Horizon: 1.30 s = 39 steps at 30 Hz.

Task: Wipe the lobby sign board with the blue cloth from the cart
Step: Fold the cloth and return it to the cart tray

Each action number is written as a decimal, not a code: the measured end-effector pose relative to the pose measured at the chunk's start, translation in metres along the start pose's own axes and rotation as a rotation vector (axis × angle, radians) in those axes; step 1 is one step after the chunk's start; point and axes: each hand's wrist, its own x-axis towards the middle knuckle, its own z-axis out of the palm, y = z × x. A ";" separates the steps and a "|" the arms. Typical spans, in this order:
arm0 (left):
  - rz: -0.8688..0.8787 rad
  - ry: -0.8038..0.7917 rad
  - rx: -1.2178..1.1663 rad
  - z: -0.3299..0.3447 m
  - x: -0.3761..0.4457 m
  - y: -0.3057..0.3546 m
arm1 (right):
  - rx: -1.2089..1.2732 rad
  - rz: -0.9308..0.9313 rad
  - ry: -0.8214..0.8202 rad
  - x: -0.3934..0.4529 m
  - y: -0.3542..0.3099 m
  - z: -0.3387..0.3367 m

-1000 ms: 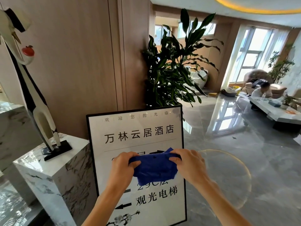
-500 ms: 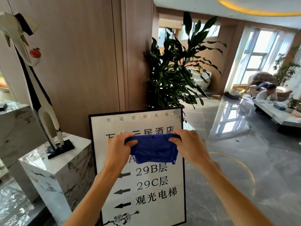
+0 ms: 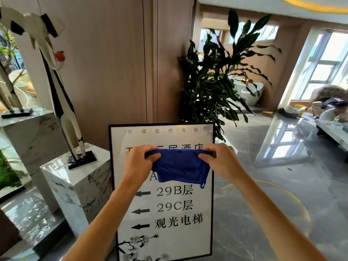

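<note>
The lobby sign board (image 3: 165, 210) is a tall white panel in a black frame, printed with black characters and arrows, standing upright on the floor in front of me. The blue cloth (image 3: 180, 169) is stretched between my hands in front of the board's upper half, covering part of the lettering. My left hand (image 3: 140, 162) pinches the cloth's left end. At the right end, my right hand (image 3: 221, 160) grips it. I cannot tell whether the cloth touches the board.
A marble pedestal (image 3: 79, 183) with a black-and-white crane sculpture (image 3: 62, 102) stands just left of the board. A large potted plant (image 3: 222, 78) rises behind it. A person sits at a low table (image 3: 333, 129) far right on the glossy grey floor.
Both hands have raised the cloth from the board's middle to its upper lettering, and the cloth is now pulled wider between them.
</note>
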 end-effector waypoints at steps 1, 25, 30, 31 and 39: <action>-0.004 0.004 0.009 0.002 -0.002 0.001 | 0.005 -0.004 -0.004 -0.001 0.003 -0.001; 0.005 -0.331 -0.132 0.022 -0.015 -0.039 | 0.004 0.351 0.109 -0.096 0.000 0.026; 0.103 -0.498 -0.198 0.038 -0.030 -0.038 | -0.021 0.493 0.189 -0.145 -0.001 0.029; 0.121 -0.527 -0.201 0.042 -0.035 -0.037 | -0.038 0.511 0.207 -0.157 -0.004 0.027; 0.213 -0.733 -0.255 0.069 -0.074 -0.020 | -0.061 0.679 0.312 -0.232 -0.017 0.010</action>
